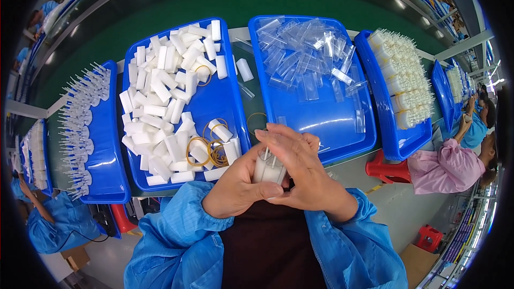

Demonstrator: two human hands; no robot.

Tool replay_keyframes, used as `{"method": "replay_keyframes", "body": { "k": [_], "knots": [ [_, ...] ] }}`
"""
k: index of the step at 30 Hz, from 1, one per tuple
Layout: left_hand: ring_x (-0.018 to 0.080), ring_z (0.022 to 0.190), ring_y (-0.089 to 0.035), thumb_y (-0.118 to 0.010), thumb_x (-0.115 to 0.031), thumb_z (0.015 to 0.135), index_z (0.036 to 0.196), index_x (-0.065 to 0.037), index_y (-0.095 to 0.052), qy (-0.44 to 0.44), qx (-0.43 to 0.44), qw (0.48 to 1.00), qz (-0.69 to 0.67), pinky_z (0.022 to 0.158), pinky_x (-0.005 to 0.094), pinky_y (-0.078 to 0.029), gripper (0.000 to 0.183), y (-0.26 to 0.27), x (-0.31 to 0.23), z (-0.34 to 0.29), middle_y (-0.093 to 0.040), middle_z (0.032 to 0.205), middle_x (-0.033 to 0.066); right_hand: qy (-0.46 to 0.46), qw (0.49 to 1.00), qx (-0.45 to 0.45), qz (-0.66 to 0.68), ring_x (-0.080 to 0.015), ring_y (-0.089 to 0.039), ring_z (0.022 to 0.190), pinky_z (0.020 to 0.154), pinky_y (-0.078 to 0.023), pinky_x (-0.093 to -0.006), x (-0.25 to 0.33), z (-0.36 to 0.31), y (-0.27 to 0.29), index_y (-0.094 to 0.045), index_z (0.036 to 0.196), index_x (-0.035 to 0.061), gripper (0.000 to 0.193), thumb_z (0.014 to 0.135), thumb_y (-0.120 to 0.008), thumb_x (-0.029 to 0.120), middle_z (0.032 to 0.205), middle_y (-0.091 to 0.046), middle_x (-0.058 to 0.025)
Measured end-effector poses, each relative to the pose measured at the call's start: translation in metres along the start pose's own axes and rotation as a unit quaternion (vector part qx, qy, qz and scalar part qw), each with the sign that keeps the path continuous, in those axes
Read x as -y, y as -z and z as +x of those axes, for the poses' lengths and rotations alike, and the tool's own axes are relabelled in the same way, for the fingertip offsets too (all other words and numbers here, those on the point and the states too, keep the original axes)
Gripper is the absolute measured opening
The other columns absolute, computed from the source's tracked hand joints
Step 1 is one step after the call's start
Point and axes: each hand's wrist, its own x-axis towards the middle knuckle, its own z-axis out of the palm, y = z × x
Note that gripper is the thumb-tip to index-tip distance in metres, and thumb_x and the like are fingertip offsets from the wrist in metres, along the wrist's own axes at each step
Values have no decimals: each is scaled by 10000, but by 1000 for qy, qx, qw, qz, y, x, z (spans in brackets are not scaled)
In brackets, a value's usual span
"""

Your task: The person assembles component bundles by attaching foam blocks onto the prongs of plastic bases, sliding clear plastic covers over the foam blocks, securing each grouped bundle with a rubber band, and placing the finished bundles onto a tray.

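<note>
In front of my body both hands close around one small white part [266, 172] with clear plastic about it and a thin stem pointing up. My left hand [231, 183] grips it from the left, thumb across its near side. From the right, my right hand [306, 174] wraps it, fingers bent over the top. Much of the part is hidden by the fingers. Just beyond my left hand is a blue tray [227, 93] of loose white blocks [160, 83] and tan rubber bands [217, 154]. Beyond my right hand, another blue tray [305, 123] carries clear plastic sleeves [305, 53].
At the left, a blue tray [110, 155] holds rows of white stemmed parts [77, 128]. Banded bundles of similar parts [404, 80] fill a tray [385, 112] at the right. A white block [244, 69] lies between the middle trays. A person in pink [441, 166] sits at the right.
</note>
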Motion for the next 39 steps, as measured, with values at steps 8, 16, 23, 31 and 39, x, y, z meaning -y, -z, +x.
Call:
{"method": "replay_keyframes", "body": {
  "k": [8, 16, 23, 31, 39],
  "knots": [
    [102, 907, -552, -724, -77, 751, 1092, -33, -527, 66, 24, 988, 136, 801, 257, -461, 396, -4, -11, -5, -587, 981, 32, 86, 993, -46, -74, -274, -511, 1132, 771, -296, -362, 7, -2, -4, -498, 1231, 57, 559, 712, -649, 203, 1308, -485, -115],
    [83, 866, -543, -719, -78, 753, 1130, -39, -497, 47, -25, 998, 45, 761, 249, -465, 440, 2, -10, -17, -574, 957, 22, 4, 994, -15, 105, -295, -531, 1107, 862, -317, -384, 9, 12, 0, -495, 1256, 45, 677, 669, -753, 261, 1300, -490, -131],
    [66, 531, -517, -695, -94, 736, 1034, -19, -515, 141, 0, 968, 205, 456, 207, -412, 355, 10, -22, -13, -547, 711, 14, -122, 930, 117, 327, -245, -597, 997, 803, -472, -323, -11, 17, 22, -634, 1016, 14, 297, 742, -722, 88, 1075, -617, -159],
    [130, 694, -568, -699, -147, 729, 1008, -12, -544, 141, 88, 948, 272, 631, 255, -464, 346, 9, -14, -2, -587, 801, 54, -169, 927, 210, 262, -148, -651, 770, 574, -462, -243, -11, 23, 45, -618, 961, 65, 248, 751, -725, 144, 960, -618, -62],
    [165, 740, -573, -705, -167, 708, 989, -31, -559, 171, 130, 916, 340, 694, 290, -465, 345, 8, -2, 9, -595, 825, 80, -127, 928, 310, 162, -211, -657, 729, 562, -487, -288, -8, 30, 60, -594, 848, 44, 251, 681, -757, 134, 865, -618, -90]
  ]
}}
